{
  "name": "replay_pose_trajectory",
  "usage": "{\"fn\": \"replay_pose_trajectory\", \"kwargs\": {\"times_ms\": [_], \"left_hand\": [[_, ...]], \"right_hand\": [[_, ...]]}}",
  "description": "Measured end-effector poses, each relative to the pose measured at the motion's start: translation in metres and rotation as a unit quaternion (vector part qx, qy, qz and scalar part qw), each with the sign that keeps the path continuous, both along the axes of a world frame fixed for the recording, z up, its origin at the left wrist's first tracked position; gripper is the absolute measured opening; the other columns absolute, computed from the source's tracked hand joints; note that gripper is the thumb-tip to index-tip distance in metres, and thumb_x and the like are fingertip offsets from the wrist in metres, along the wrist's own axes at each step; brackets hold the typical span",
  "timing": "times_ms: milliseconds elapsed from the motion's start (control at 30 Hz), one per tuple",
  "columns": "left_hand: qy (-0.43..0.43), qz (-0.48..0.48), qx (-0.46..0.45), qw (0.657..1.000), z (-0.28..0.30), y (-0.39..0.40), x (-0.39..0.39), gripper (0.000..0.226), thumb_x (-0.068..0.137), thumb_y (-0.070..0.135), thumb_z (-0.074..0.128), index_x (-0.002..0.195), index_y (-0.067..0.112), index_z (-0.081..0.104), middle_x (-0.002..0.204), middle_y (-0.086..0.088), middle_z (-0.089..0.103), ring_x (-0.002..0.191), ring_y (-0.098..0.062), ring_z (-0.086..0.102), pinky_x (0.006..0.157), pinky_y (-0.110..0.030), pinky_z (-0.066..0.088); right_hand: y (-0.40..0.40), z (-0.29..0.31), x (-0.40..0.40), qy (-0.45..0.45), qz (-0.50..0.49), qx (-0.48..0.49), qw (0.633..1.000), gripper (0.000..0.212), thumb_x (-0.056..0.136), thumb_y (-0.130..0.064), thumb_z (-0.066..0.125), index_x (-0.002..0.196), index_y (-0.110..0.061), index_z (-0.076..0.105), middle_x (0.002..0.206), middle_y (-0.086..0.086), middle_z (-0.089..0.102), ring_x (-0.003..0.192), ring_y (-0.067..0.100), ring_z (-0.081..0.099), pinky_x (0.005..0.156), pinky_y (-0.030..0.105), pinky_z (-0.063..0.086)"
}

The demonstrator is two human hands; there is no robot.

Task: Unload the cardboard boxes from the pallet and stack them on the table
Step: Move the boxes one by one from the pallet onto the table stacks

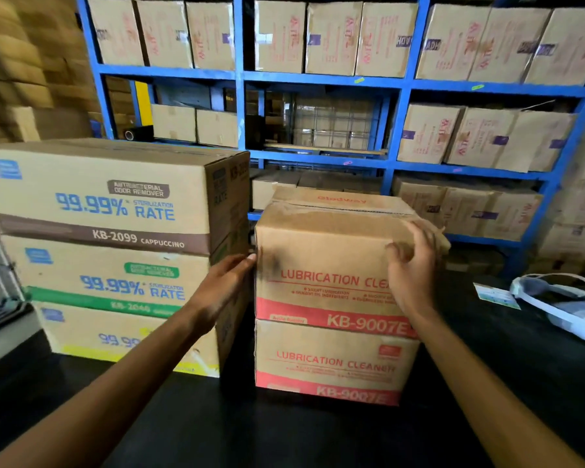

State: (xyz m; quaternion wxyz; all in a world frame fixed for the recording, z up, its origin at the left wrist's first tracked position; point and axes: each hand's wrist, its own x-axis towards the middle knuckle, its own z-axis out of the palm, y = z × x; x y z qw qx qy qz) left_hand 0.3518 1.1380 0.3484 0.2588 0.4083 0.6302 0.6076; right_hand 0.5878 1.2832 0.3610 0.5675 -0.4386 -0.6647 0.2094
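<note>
Now | top box (328, 261): scuffed, red-banded, apparently taped | hands (411, 268) steadying it

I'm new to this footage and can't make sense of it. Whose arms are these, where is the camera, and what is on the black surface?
There is no machine here. A person wears a wide-angle camera on the head, so the single picture looks forward and down along their own arms. The left hand lies with straight fingers against the left side of the upper lubrication cleaner box. The right hand rests on its front, near the top right corner. That box sits on a second lubrication cleaner box on the black table. Beside them stands a stack of three sterilization rate boxes. A white headset lies at right. Blue shelving with more cartons stands behind.
</note>
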Motion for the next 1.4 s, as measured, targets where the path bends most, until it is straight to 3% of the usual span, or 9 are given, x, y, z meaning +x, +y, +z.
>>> {"fn": "replay_pose_trajectory", "kwargs": {"times_ms": [267, 433, 567, 733, 867, 1033, 1133, 1267, 1400], "left_hand": [[0.092, 0.088, -0.141, 0.982, -0.045, -0.183, -0.069, 0.058, 0.089, 0.051, 0.056, 0.136, 0.018, 0.051, 0.129, 0.008, 0.053, 0.120, -0.008, 0.049, 0.100, -0.023, 0.036], [0.096, 0.237, -0.190, 0.948, -0.077, -0.362, -0.159, 0.064, 0.066, 0.070, 0.054, 0.117, 0.031, 0.061, 0.120, 0.001, 0.066, 0.109, -0.014, 0.061, 0.101, -0.038, 0.047], [0.056, 0.338, -0.198, 0.918, -0.107, -0.504, -0.218, 0.033, 0.085, 0.052, 0.060, 0.106, 0.027, 0.064, 0.113, 0.001, 0.067, 0.110, -0.020, 0.062, 0.100, -0.038, 0.046], [-0.021, 0.435, -0.226, 0.871, -0.149, -0.650, -0.280, 0.066, 0.076, 0.067, 0.056, 0.122, 0.019, 0.063, 0.118, -0.004, 0.067, 0.108, -0.018, 0.062, 0.096, -0.039, 0.049], [-0.113, 0.490, -0.204, 0.840, -0.167, -0.706, -0.309, 0.024, 0.093, 0.036, 0.057, 0.111, 0.020, 0.061, 0.117, -0.006, 0.064, 0.096, -0.010, 0.058, 0.075, -0.022, 0.045], [-0.174, 0.534, -0.192, 0.804, -0.214, -0.746, -0.359, 0.053, 0.092, 0.042, 0.057, 0.135, 0.012, 0.052, 0.128, -0.006, 0.059, 0.116, -0.018, 0.055, 0.084, -0.023, 0.044], [-0.218, 0.561, -0.194, 0.775, -0.247, -0.757, -0.399, 0.052, 0.089, 0.044, 0.060, 0.131, 0.014, 0.055, 0.126, -0.005, 0.062, 0.115, -0.016, 0.056, 0.090, -0.025, 0.042], [-0.252, 0.583, -0.215, 0.742, -0.299, -0.749, -0.477, 0.033, 0.090, 0.041, 0.059, 0.113, 0.017, 0.063, 0.107, 0.001, 0.066, 0.108, -0.021, 0.060, 0.074, -0.025, 0.045], [-0.307, 0.573, -0.244, 0.720, -0.361, -0.738, -0.543, 0.054, 0.090, 0.045, 0.057, 0.133, 0.012, 0.052, 0.126, -0.005, 0.059, 0.113, -0.019, 0.057, 0.089, -0.029, 0.046]], "right_hand": [[-0.148, -0.060, -0.157, -0.127, 0.303, 0.031, 0.944, 0.042, 0.085, -0.024, 0.056, 0.123, -0.008, 0.061, 0.127, 0.007, 0.061, 0.121, 0.020, 0.054, 0.107, 0.027, 0.036], [-0.267, -0.087, -0.280, -0.194, 0.436, 0.002, 0.879, 0.044, 0.086, -0.025, 0.059, 0.128, -0.009, 0.058, 0.130, 0.006, 0.060, 0.123, 0.024, 0.053, 0.104, 0.026, 0.036], [-0.361, -0.109, -0.366, -0.222, 0.503, -0.020, 0.835, 0.042, 0.090, -0.022, 0.063, 0.131, -0.014, 0.056, 0.132, 0.001, 0.058, 0.123, 0.015, 0.051, 0.097, 0.016, 0.029], [-0.473, -0.137, -0.472, -0.235, 0.582, -0.081, 0.774, 0.039, 0.093, -0.023, 0.060, 0.131, -0.015, 0.056, 0.130, 0.002, 0.059, 0.123, 0.016, 0.052, 0.097, 0.026, 0.039], [-0.547, -0.156, -0.548, -0.256, 0.630, -0.141, 0.719, 0.040, 0.095, -0.024, 0.058, 0.133, -0.014, 0.054, 0.135, 0.005, 0.057, 0.125, 0.018, 0.051, 0.103, 0.032, 0.041], [-0.607, -0.196, -0.651, -0.312, 0.665, -0.168, 0.657, 0.041, 0.095, -0.025, 0.057, 0.133, -0.012, 0.053, 0.134, 0.009, 0.056, 0.125, 0.019, 0.051, 0.093, 0.024, 0.038], [-0.618, -0.230, -0.723, -0.368, 0.661, -0.199, 0.623, 0.045, 0.096, -0.024, 0.056, 0.138, -0.008, 0.049, 0.140, 0.015, 0.051, 0.127, 0.024, 0.049, 0.091, 0.023, 0.036], [-0.610, -0.295, -0.829, -0.439, 0.633, -0.237, 0.593, 0.050, 0.096, -0.026, 0.055, 0.141, -0.005, 0.045, 0.143, 0.017, 0.048, 0.129, 0.026, 0.048, 0.085, 0.023, 0.035], [-0.591, -0.369, -0.918, -0.488, 0.594, -0.262, 0.583, 0.051, 0.096, -0.023, 0.056, 0.140, -0.001, 0.043, 0.139, 0.016, 0.051, 0.124, 0.028, 0.051, 0.065, 0.016, 0.041]]}}
